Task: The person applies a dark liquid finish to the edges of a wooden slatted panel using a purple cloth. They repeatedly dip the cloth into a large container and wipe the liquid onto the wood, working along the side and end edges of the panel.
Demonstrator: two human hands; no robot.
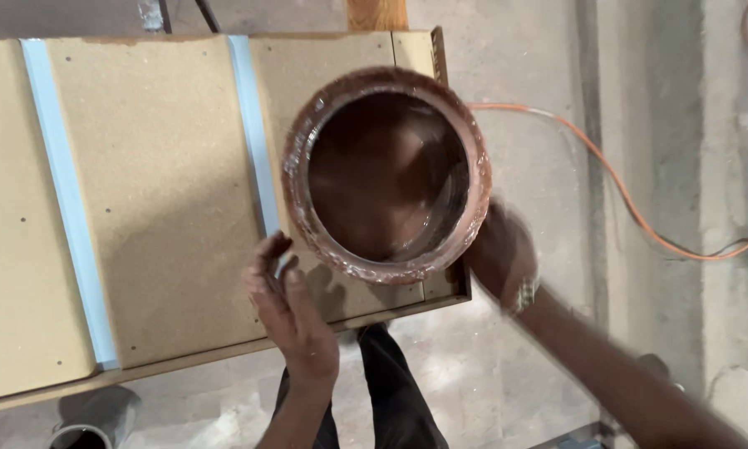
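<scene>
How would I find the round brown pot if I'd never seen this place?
Look for the big tan board with pale blue strips lying over the grey concrete floor. At its right-hand end sits the round, open-mouthed brown pot, shiny and wet-looking inside, with the left hand below it and the blurred right hand at its side. It is the only round, dark thing on that flat board.

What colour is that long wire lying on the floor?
Orange. The wire curves across the grey concrete floor, seen in the head view.
</scene>
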